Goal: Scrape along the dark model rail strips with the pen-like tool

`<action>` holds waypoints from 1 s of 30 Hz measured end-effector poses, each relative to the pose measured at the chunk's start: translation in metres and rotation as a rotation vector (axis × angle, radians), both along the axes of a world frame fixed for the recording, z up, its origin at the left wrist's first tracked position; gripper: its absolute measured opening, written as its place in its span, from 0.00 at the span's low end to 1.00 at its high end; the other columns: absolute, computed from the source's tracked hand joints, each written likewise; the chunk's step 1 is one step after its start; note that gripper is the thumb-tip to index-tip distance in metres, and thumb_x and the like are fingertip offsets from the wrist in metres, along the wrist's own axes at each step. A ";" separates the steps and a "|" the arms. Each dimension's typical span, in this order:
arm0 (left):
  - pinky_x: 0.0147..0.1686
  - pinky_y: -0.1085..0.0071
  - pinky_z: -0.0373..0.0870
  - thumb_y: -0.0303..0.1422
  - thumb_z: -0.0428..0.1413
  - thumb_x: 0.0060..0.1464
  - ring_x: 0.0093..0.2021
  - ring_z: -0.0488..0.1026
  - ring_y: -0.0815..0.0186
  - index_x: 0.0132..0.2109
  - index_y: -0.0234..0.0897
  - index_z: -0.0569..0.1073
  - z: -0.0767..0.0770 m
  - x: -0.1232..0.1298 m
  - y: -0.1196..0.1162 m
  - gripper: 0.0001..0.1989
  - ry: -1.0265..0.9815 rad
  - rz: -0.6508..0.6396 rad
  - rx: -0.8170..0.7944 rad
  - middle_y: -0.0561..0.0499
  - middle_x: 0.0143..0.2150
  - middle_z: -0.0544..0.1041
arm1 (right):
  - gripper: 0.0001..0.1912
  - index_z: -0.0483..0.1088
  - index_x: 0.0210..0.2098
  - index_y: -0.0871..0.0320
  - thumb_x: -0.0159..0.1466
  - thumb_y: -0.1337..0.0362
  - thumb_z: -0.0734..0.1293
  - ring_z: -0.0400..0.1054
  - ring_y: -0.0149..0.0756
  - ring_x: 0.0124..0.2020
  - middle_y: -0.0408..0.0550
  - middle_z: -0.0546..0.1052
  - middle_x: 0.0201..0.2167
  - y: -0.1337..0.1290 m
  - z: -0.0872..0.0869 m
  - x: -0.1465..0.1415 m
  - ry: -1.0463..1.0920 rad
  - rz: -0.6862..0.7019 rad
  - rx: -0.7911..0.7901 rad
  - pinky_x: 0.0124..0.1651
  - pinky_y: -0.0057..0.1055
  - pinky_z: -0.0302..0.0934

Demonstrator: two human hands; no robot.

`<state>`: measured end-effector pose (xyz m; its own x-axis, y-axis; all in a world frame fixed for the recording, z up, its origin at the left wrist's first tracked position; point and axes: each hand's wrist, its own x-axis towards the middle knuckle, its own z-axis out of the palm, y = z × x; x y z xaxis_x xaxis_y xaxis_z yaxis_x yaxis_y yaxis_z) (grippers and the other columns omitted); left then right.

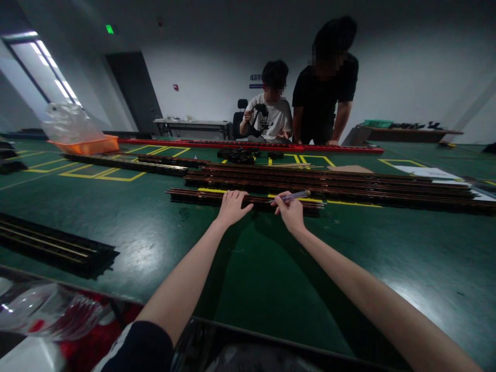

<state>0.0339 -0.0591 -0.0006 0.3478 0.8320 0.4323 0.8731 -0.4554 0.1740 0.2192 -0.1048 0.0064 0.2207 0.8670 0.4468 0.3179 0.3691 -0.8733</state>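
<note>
A long dark strip with copper-coloured rods (pixel 186 196) lies crosswise on the green table (pixel 263 274) in front of me. My left hand (pixel 231 208) rests on it, fingers stretched out and thumb apart, holding nothing. In my right hand (pixel 292 213) is a slim pen-like tool with a translucent purplish barrel (pixel 297 196), pinched between thumb and fingers. Its back end points up to the right. The tip reaches down to the strip, and whether it touches I cannot tell.
Just behind lies a wide stack of similar strips (pixel 349 183). More strips (pixel 50 243) sit at the near left. An orange tray (pixel 87 145) carries a clear plastic bag (pixel 67 121). Beyond a red rail (pixel 310 148), two people are at the table's far side, one holding a black object (pixel 258 116).
</note>
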 end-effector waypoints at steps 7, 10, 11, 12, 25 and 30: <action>0.58 0.55 0.54 0.45 0.49 0.56 0.54 0.62 0.55 0.51 0.37 0.67 -0.001 -0.001 0.001 0.21 -0.015 0.029 -0.013 0.44 0.51 0.70 | 0.13 0.64 0.29 0.58 0.57 0.53 0.63 0.66 0.29 0.17 0.47 0.76 0.24 -0.002 0.002 -0.001 0.003 0.034 0.001 0.24 0.26 0.62; 0.58 0.55 0.54 0.44 0.49 0.56 0.54 0.62 0.55 0.51 0.37 0.67 0.000 0.000 0.000 0.20 -0.012 0.040 -0.018 0.44 0.51 0.70 | 0.13 0.64 0.28 0.58 0.57 0.54 0.63 0.65 0.28 0.17 0.46 0.76 0.24 -0.001 0.001 -0.001 0.004 0.039 -0.003 0.24 0.26 0.62; 0.58 0.55 0.54 0.44 0.49 0.57 0.54 0.62 0.55 0.51 0.37 0.67 0.000 0.000 0.000 0.20 -0.010 0.042 -0.020 0.44 0.51 0.70 | 0.13 0.64 0.28 0.58 0.57 0.54 0.63 0.65 0.28 0.17 0.46 0.76 0.24 -0.001 0.001 -0.002 0.004 0.037 -0.003 0.23 0.26 0.61; 0.58 0.55 0.54 0.44 0.48 0.57 0.54 0.62 0.55 0.51 0.37 0.67 0.000 0.000 0.000 0.20 -0.008 0.044 -0.022 0.44 0.51 0.70 | 0.12 0.64 0.28 0.58 0.58 0.54 0.63 0.65 0.28 0.17 0.46 0.76 0.24 -0.001 0.001 -0.002 0.005 0.035 -0.001 0.23 0.26 0.61; 0.57 0.56 0.55 0.44 0.49 0.56 0.53 0.62 0.55 0.51 0.37 0.67 -0.002 0.000 0.001 0.20 0.005 0.048 0.007 0.45 0.50 0.70 | 0.11 0.64 0.27 0.59 0.56 0.56 0.63 0.65 0.29 0.16 0.46 0.75 0.21 -0.003 0.003 -0.003 0.094 -0.060 -0.006 0.22 0.26 0.60; 0.57 0.57 0.55 0.45 0.48 0.57 0.54 0.62 0.55 0.52 0.37 0.67 -0.002 0.000 0.001 0.21 -0.003 0.043 -0.015 0.45 0.51 0.70 | 0.10 0.65 0.27 0.59 0.56 0.58 0.63 0.65 0.28 0.17 0.45 0.74 0.21 -0.002 0.003 -0.002 0.122 -0.063 0.000 0.23 0.25 0.60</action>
